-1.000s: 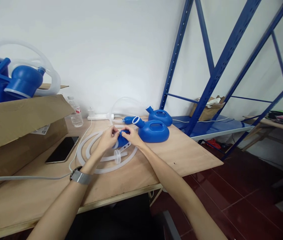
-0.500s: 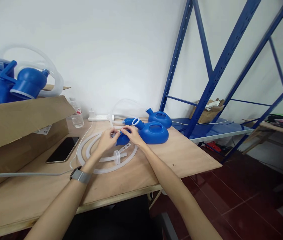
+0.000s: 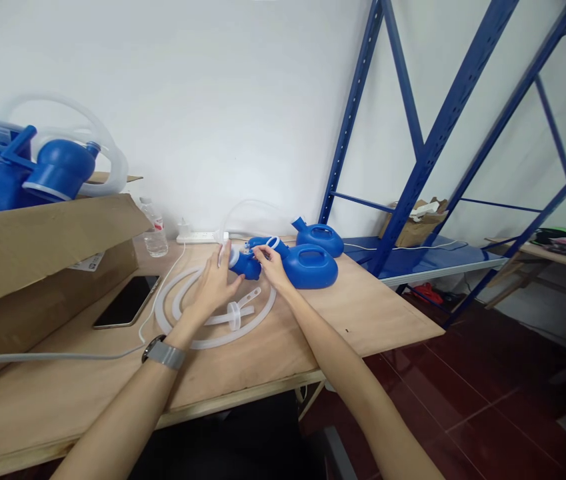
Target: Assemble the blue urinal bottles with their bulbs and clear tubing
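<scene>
A small blue cup-shaped part with a pale rim is between my hands. My right hand pinches it at its upper right end. My left hand has its fingers apart beside the rim, thumb near the part's underside. Below lies a coiled translucent hose with a clear round cap on the table. Just right of my right hand stands a blue jug with a handle and an angled spout. Another blue jug stands behind it.
An open cardboard box with blue parts and hoses fills the left. A phone, a plastic bottle and a power strip are on the table. Blue shelving stands right.
My left hand has opened and moved slightly left off the blue part. The part is turned, with its pale rim now showing at the left.
</scene>
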Demonstrator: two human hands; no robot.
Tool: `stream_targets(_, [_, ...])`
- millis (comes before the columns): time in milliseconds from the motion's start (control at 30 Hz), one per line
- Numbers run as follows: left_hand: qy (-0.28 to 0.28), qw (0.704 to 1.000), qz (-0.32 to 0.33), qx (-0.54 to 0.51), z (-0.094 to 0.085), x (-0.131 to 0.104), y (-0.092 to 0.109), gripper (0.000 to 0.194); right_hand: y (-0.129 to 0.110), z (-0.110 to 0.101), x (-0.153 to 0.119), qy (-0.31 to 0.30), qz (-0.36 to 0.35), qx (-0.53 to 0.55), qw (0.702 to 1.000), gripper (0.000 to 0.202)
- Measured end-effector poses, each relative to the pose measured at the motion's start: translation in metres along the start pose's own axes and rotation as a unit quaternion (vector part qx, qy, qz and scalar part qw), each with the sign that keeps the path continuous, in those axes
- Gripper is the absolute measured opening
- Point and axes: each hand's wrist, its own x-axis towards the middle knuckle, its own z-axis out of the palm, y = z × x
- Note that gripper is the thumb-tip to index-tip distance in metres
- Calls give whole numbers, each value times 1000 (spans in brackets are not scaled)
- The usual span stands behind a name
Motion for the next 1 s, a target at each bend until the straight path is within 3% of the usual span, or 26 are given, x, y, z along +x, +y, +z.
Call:
stream_targets(133, [11, 987, -98, -124, 1, 6, -3, 88, 0, 2, -1, -1, 51, 72, 996, 60])
stream_targets(300, [36, 930, -220, -294, -7, 13, 1, 80, -6, 7, -8, -63, 78, 128, 987, 62])
stream_targets(533, [89, 854, -386, -337, -18, 18, -3, 62, -9, 7, -8, -70, 44, 108, 991, 60])
stream_targets(733, [150, 819, -447, -327, -15, 19, -24, 66, 3, 8, -8, -81, 43, -6, 996, 49])
stream_targets(800, [168, 802, -464, -337, -15, 18, -29, 63, 2, 8, -10, -142, 61, -15, 988, 44])
stream_targets(900, [190, 788, -475, -343, -15, 19, -35, 55, -7, 5, -16, -297, 109, -5, 949, 49])
stream_targets(967, [194, 791, -470, -341, -15, 19, -40, 51, -15, 4, -20, -396, 136, -14, 908, 55])
stream_targets(1000, [182, 808, -450, -334, -15, 19, -43, 49, -19, 3, -22, -437, 150, -24, 887, 59])
